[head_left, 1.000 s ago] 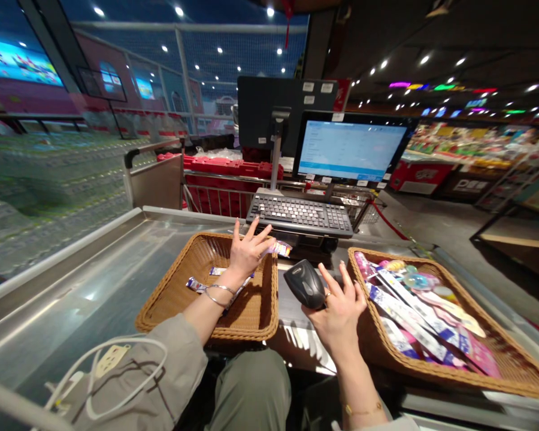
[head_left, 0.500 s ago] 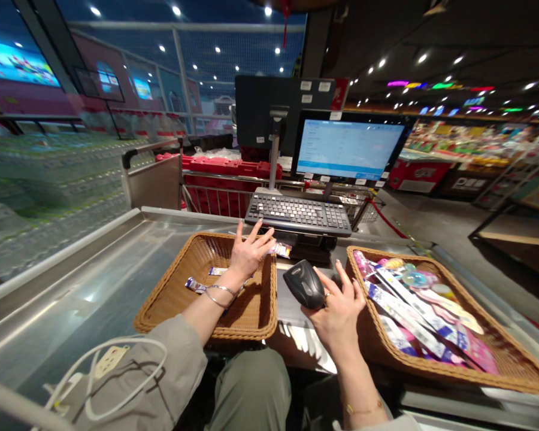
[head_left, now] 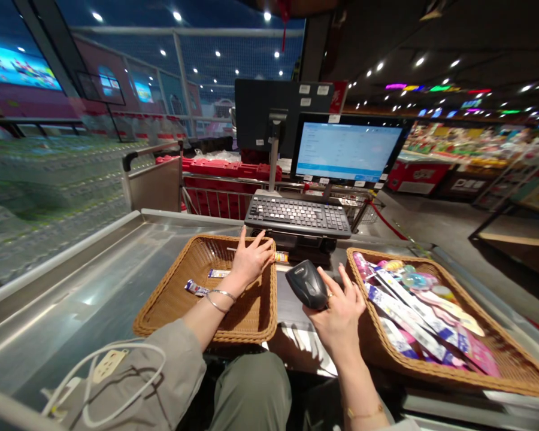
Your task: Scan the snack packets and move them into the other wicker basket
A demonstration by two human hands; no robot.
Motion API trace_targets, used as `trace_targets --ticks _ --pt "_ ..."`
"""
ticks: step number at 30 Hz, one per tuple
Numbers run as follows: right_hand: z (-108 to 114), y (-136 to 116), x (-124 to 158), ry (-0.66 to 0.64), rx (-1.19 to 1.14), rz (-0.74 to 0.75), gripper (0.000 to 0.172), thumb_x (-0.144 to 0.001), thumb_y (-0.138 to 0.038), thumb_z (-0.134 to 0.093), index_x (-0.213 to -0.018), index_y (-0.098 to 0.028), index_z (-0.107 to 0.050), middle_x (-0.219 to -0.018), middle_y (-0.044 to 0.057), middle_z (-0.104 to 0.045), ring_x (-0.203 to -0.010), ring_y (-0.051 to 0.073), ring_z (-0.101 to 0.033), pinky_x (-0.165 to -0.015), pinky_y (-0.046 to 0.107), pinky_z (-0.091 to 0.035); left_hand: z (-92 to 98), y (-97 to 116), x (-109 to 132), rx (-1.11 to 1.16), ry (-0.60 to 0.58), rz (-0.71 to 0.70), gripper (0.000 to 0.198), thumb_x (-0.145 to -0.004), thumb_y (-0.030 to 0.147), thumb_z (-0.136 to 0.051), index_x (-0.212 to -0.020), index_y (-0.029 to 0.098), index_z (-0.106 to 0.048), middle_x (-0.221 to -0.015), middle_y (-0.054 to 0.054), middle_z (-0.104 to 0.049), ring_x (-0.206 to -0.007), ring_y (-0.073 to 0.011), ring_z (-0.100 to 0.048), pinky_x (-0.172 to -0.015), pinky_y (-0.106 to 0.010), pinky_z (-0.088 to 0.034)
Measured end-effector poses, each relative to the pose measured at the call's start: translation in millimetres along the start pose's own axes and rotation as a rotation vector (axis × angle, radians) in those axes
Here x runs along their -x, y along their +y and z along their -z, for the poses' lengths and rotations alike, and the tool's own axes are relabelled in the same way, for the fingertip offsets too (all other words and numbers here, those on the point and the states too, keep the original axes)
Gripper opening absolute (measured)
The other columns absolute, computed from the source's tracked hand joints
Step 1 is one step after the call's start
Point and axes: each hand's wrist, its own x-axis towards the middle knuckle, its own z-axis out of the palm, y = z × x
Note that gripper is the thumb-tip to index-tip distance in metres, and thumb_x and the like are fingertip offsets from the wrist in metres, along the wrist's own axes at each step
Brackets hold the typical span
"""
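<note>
Scanning well likely needs the packet steady: left hand pinches it by the left basket's far-right corner, near the bench's far edge; right hand's fingers clasp the scanner.

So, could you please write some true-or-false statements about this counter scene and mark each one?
1. The keyboard sits in front of a lit monitor. True.
2. The right hand holds a black handheld barcode scanner. True.
3. The left hand rests on the keyboard. False: it holds a small wrapped packet at the right side of the left wicker basket.
4. The left wicker basket is fuller than the right one. False: the right wicker basket holds more packages.
5. A bracelet circles the left wrist. True.
</note>
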Motion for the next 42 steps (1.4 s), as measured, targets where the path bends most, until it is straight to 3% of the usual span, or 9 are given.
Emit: trace_targets --ticks 5,10,14,19,25,33,38,42 --pt "-2.6 2.6 1.4 -0.001 0.011 0.007 0.025 -0.071 -0.027 -0.065 -0.096 -0.025 -0.067 -0.126 0.002 -0.066 -0.135 0.033 -0.041 -0.104 0.052 -0.025 -1.9 6.4 0.8 0.066 -0.053 0.056 0.017 -0.094 0.031 -0.057 -0.095 0.027 -0.074 -0.115 -0.003 -0.073 -0.123 -0.0288 -0.059 -0.116 -0.068 0.01" --pt "0.6 -5.0 -1.0 0.013 -0.012 -0.055 0.025 -0.071 -0.025 -0.062 -0.096 -0.023 -0.067 -0.124 0.003 -0.067 -0.136 0.033 -0.041 -0.104 0.053 -0.026 -2.1 13.2 -0.7 0.137 -0.095 0.198 0.017 -0.094 0.033 -0.057 -0.092 0.03 -0.074 -0.098 0.002 -0.077 -0.104 -0.0239 -0.069 -0.118 -0.065 0.008" --pt "3.2 -10.8 -2.9 0.011 -0.031 -0.081 0.022 -0.071 -0.023 -0.061 -0.092 -0.022 -0.067 -0.123 0.004 -0.068 -0.135 0.033 -0.042 -0.105 0.053 -0.026 -0.5 17.2 -2.3 0.109 -0.158 0.291 0.022 -0.094 0.041 -0.057 -0.091 0.028 -0.074 -0.089 0.002 -0.077 -0.084 -0.0184 -0.071 -0.12 -0.059 -0.003" --pt "0.4 -4.4 -0.9 0.015 -0.018 -0.052 0.021 -0.072 -0.025 -0.062 -0.093 -0.023 -0.067 -0.124 0.004 -0.067 -0.135 0.033 -0.042 -0.103 0.054 -0.027 -2.0 18.5 -3.3 -0.002 -0.244 0.371 0.029 -0.093 0.047 -0.055 -0.1 0.027 -0.074 -0.093 -0.004 -0.073 -0.091 -0.0229 -0.066 -0.11 -0.051 -0.031" --pt "-3.7 3.1 1.8 0.001 0.004 0.004 0.025 -0.072 -0.028 -0.065 -0.096 -0.024 -0.066 -0.128 0.003 -0.065 -0.136 0.034 -0.041 -0.103 0.054 -0.027 -6.4 16.1 -1.2 0.027 -0.324 0.468 0.036 -0.09 0.056 -0.055 -0.09 0.026 -0.075 -0.088 -0.004 -0.072 -0.09 -0.0244 -0.064 -0.108 -0.052 -0.032" --pt "3.2 -10.6 -1.5 -0.005 -0.022 -0.04 0.018 -0.071 -0.022 -0.061 -0.089 -0.023 -0.067 -0.122 0.003 -0.068 -0.135 0.033 -0.042 -0.106 0.054 -0.023 -9.5 14.0 0.5 0.185 -0.258 0.528 0.026 -0.087 0.05 -0.063 -0.086 0.024 -0.065 -0.077 0.002 -0.072 -0.081 -0.0182 -0.067 -0.112 -0.047 -0.031" --pt "3.1 -14.5 -1.6 0.0 -0.047 -0.048 0.014 -0.07 -0.021 -0.063 -0.084 -0.023 -0.066 -0.121 0.002 -0.069 -0.135 0.033 -0.042 -0.108 0.055 -0.021 -6.4 14.9 -1.0 0.228 -0.177 0.543 0.027 -0.088 0.049 -0.061 -0.077 0.025 -0.067 -0.074 0.003 -0.074 -0.077 -0.0177 -0.068 -0.11 -0.049 -0.031" --pt "2.8 -15.7 -2.3 0.006 -0.047 -0.037 0.012 -0.07 -0.021 -0.063 -0.081 -0.023 -0.066 -0.12 0.003 -0.069 -0.135 0.033 -0.042 -0.107 0.055 -0.021 -5.9 17.7 -1.3 0.222 -0.19 0.536 0.022 -0.091 0.043 -0.059 -0.08 0.026 -0.069 -0.078 0.003 -0.075 -0.078 -0.0179 -0.069 -0.112 -0.051 -0.029"
